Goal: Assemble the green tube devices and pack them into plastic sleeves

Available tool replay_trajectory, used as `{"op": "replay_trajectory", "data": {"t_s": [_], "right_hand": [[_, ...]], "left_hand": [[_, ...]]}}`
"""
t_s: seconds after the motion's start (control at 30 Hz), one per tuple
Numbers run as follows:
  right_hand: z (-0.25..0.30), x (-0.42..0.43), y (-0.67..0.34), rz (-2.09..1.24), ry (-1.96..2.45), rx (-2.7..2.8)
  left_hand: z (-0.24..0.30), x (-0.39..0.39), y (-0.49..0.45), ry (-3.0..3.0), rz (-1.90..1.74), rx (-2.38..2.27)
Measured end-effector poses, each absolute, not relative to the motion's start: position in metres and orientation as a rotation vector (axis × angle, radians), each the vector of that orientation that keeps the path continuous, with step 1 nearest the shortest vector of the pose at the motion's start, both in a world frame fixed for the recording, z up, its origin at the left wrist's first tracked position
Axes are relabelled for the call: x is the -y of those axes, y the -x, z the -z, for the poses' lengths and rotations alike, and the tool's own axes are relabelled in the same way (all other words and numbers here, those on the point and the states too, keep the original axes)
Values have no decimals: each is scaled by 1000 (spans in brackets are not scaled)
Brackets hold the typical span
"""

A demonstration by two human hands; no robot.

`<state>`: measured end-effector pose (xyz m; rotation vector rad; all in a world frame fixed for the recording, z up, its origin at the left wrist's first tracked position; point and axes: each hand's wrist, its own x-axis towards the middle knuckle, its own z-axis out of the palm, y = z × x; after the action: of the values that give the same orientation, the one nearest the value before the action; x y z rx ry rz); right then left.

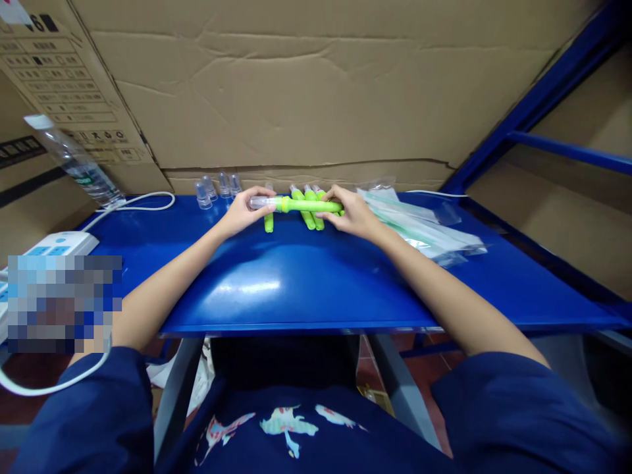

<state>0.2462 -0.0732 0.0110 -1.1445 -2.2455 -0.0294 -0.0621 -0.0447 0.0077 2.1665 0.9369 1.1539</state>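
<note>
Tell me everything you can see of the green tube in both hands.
The green tube looks like smooth plastic, with a yellow band and a clear cap at its left end. It is held nearly level, running sideways above the blue table. The left hand grips the cap; the right hand holds the green end.

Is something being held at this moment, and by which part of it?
Yes, a green tube: the left grip holds its clear end, the right grip its opposite, green end.
</note>
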Motion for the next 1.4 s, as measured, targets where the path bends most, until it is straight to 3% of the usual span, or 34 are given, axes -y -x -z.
{"op": "replay_trajectory", "data": {"t_s": [0.43, 0.87, 1.2, 1.3, 1.4], "right_hand": [[-11, 72, -245, -707, 1007, 1870], [-21, 75, -248, -939, 1133, 1845], [-19, 81, -247, -443, 1329, 2129], [-13, 75, -249, -576, 1371, 2101], [-8, 71, -251, -946, 1401, 1935]], "left_hand": [[-2, 40, 64, -2008, -1181, -942], [1, 36, 64, -1939, -1176, -953], [-4, 46, 63, -2168, -1151, -1015], [-6, 49, 61, -2332, -1192, -1001], [-9, 51, 58, -2501, -1274, -903]]}}
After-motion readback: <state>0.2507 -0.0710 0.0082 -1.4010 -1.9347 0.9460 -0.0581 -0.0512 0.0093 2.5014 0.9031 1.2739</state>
